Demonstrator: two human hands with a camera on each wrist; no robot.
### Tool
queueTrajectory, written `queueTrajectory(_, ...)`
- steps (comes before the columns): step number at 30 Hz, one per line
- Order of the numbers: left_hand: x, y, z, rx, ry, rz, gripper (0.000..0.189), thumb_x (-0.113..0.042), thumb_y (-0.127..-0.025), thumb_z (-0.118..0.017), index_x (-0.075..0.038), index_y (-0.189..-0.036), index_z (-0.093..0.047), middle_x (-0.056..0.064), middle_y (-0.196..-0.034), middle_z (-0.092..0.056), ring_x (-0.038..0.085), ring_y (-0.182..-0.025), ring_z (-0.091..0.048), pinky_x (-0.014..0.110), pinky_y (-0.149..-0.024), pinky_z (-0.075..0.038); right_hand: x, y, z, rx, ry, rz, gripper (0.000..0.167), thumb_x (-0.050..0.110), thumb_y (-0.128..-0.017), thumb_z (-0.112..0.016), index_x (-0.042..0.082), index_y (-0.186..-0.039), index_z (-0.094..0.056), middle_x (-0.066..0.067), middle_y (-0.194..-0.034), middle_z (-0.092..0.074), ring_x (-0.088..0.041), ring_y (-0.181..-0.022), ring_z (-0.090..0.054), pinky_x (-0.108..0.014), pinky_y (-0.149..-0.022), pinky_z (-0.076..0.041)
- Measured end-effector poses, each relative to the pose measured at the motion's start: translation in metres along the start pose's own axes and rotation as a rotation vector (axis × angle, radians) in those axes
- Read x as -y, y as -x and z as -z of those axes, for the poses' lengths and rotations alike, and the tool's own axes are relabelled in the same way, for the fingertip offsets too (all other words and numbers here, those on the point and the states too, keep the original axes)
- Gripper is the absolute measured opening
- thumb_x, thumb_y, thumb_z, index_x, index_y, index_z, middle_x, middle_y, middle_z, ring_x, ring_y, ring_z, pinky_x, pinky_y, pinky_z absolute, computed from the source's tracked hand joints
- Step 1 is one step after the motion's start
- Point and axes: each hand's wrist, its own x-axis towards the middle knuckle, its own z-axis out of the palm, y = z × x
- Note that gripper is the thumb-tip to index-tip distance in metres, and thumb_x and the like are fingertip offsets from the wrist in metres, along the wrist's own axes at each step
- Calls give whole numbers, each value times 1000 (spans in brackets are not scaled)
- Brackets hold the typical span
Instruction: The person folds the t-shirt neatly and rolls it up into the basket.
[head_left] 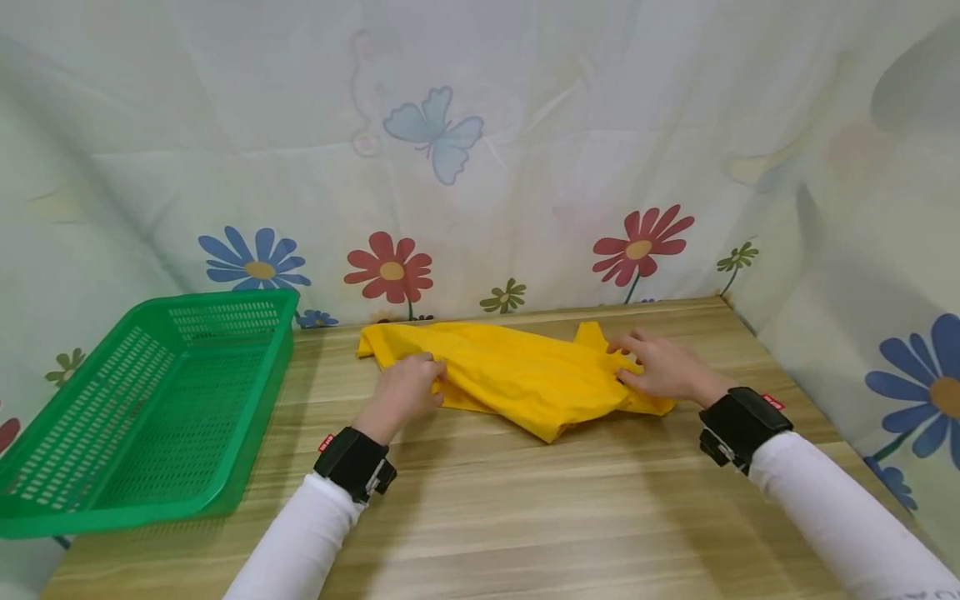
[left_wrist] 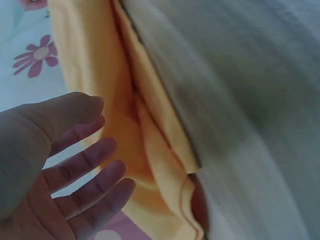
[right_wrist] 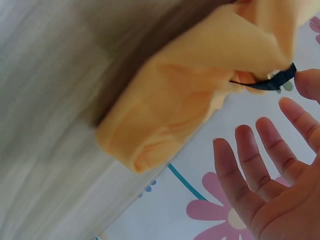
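A crumpled yellow garment (head_left: 510, 367) lies across the back half of the table, its exact kind hidden by the folds. At its left part is my left hand (head_left: 405, 387); in the left wrist view that hand (left_wrist: 65, 165) has its thumb and fingers spread apart with no cloth pinched. My right hand (head_left: 663, 362) is over the garment's right end. Its fingers (right_wrist: 275, 150) look loosely straight in the right wrist view, and the thumb is right beside a small dark strip (right_wrist: 277, 80) on the garment; whether they touch, I cannot tell.
A green plastic basket (head_left: 258, 417) with slotted walls stands at the left of the wooden table (head_left: 525, 525). A white curtain (head_left: 525, 167) printed with flowers and a butterfly hangs behind the table's back edge and along both sides.
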Motion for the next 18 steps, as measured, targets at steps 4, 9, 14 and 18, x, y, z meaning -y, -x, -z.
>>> queueTrajectory(4, 2, 1, -12, 27, 10, 9, 22, -20, -77, -73, -14, -98, -69, 4, -92, -61, 20, -80, -56, 35, -70, -48, -2, 2, -9, 2, 6, 14, 35, 23, -84, -66, 8, -113, -58, -18, -112, -53, -30, -92, -53, -49, -83, -48)
queueTrajectory(9, 7, -2, -25, 11, -17, -3, 23, -22, -76, -74, -13, -96, -69, 5, -90, -61, 22, -80, -56, 36, -70, -48, -3, 2, -19, 31, 12, 33, 40, 27, -83, -67, 10, -117, -58, -16, -111, -52, -30, -93, -53, -50, -87, -45)
queueTrajectory(14, 9, -4, -33, 7, -57, -5, 20, -23, -75, -74, -15, -93, -68, 6, -92, -60, 25, -81, -58, 38, -69, -48, -3, 1, -28, 81, 1, 42, 44, 28, -81, -68, 12, -120, -54, -15, -108, -50, -28, -89, -51, -49, -85, -45)
queueTrajectory(18, 9, -5, -36, -11, -44, 5, 17, -20, -74, -74, -15, -88, -66, 5, -90, -60, 25, -80, -57, 37, -67, -48, -3, 0, -33, 95, -17, 40, 42, 24, -81, -69, 12, -117, -52, -13, -102, -49, -24, -82, -50, -42, -79, -47)
